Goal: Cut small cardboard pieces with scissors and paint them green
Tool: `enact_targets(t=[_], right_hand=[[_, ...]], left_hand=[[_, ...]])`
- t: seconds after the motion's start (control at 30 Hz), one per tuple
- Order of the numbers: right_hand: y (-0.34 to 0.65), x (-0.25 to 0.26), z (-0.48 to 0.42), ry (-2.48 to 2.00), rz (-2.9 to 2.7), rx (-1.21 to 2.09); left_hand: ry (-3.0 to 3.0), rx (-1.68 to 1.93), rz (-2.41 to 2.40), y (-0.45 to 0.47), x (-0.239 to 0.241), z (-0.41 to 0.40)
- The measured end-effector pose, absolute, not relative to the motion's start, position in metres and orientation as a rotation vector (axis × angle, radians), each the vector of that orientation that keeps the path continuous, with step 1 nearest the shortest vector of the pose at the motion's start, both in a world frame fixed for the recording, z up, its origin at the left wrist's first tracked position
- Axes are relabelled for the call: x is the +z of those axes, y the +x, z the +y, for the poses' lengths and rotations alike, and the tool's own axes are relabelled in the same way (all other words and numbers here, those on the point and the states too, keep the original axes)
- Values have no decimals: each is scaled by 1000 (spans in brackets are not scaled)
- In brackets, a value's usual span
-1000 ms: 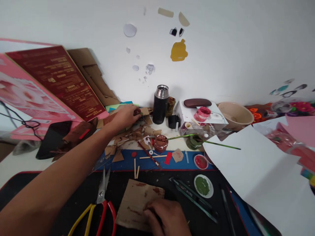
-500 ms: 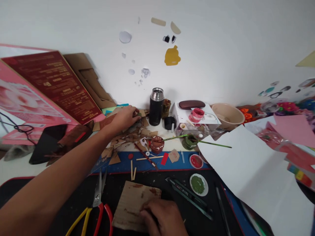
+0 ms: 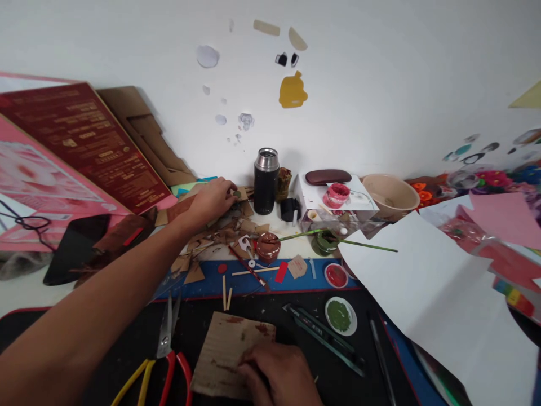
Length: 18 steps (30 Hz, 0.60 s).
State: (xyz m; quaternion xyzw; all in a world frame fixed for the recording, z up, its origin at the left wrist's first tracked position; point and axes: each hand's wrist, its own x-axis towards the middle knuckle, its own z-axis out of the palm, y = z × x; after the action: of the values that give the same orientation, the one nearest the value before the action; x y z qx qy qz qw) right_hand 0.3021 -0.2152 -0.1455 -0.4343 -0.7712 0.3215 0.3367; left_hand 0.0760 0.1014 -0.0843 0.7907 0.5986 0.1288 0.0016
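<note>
My left hand (image 3: 216, 198) is stretched far out to the back of the table, its fingers curled down among small cardboard scraps (image 3: 249, 225) left of a black thermos (image 3: 266, 186). What its fingertips hold, if anything, is hidden. Close to me, my right hand (image 3: 281, 372) is closed at the lower right of a square piece of cardboard (image 3: 220, 349), which has brown paint smears and lies on a black mat. Scissors (image 3: 167, 338) with red and yellow handles lie open left of the cardboard. A green utility knife (image 3: 323, 338) lies to its right.
Brown paint jar (image 3: 267, 248) and green paint jar (image 3: 324, 242) stand mid-table, with brushes across them. Lids of green paint (image 3: 340, 317) and red paint (image 3: 336, 276) lie nearer. White paper (image 3: 439, 304) covers the right side. A phone (image 3: 76, 248) and pink box (image 3: 34, 180) are left.
The view has shifted slightly, so most things sit a little further left. My left hand's fingers have shifted slightly among the scraps; my right hand stays on the cardboard.
</note>
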Motion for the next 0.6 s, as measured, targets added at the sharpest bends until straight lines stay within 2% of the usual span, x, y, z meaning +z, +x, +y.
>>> enact_targets(t=[0.6], right_hand=[[301,-150,-217,-1167,-2050,839]], left_hand=[[2489,368,1807,74,-87,110]])
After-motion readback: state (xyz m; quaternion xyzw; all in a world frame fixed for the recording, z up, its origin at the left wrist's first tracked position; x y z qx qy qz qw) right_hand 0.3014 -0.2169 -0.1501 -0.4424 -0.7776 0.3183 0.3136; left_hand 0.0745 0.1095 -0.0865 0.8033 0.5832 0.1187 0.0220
